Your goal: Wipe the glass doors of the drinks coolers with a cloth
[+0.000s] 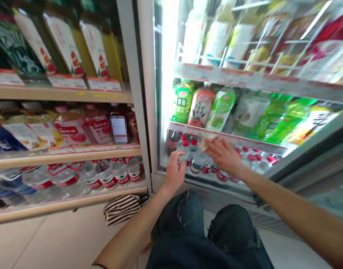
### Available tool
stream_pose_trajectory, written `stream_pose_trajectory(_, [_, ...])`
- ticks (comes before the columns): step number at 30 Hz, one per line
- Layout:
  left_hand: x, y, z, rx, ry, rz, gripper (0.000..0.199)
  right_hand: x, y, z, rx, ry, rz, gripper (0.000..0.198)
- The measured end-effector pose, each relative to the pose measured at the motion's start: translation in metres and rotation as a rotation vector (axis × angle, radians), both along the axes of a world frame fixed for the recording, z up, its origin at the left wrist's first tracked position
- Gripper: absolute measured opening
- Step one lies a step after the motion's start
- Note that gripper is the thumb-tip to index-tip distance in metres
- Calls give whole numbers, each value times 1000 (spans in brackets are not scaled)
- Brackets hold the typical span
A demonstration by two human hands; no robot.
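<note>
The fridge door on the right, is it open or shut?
Open: the fridge door stands swung out to the right, and the right hand reaches in over the red-capped bottles.

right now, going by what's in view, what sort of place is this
Most likely a shop's drinks section, perhaps a convenience store or supermarket: a lit display fridge stocked with bottled drinks, more bottles on shelves beside it, and label strips along the shelf edges.
</note>
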State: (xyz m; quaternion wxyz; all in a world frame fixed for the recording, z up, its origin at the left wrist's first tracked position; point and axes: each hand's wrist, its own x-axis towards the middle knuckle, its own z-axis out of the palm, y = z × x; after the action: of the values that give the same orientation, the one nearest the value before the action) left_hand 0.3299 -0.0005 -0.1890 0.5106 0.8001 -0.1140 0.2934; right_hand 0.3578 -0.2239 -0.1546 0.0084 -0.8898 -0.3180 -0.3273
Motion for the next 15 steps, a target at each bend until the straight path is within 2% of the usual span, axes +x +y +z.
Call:
stream_pose_trajectory(2, [-1, -34, 46, 18, -223, -126, 27, 2, -10, 28, -181, -116, 74, 45])
stream_pose_trajectory(3, [0, -49, 63, 30, -318, -175, 29, 4, -11, 41, -217, -193, 63, 44])
stream_pose_trajectory(4, [1, -63, 77, 42, -395, -208, 31, 6, -9, 54, -194, -279, 20, 41])
stream_pose_trajectory(6, [10, -86, 97, 62, -504, -233, 37, 12, -3, 77, -57, -419, -66, 39])
stream_pose_trajectory(8, [22, -102, 108, 43, -567, -219, 46, 16, 1, 97, 34, -494, -44, 42])
stream_pose_trajectory(10, [34, -115, 115, 18, -603, -208, 52, 15, -2, 109, 66, -544, -14, 45])
stream_pose_trajectory(15, [52, -142, 125, 125, -731, -120, 57, 1, -39, 124, 48, -627, -75, 59])
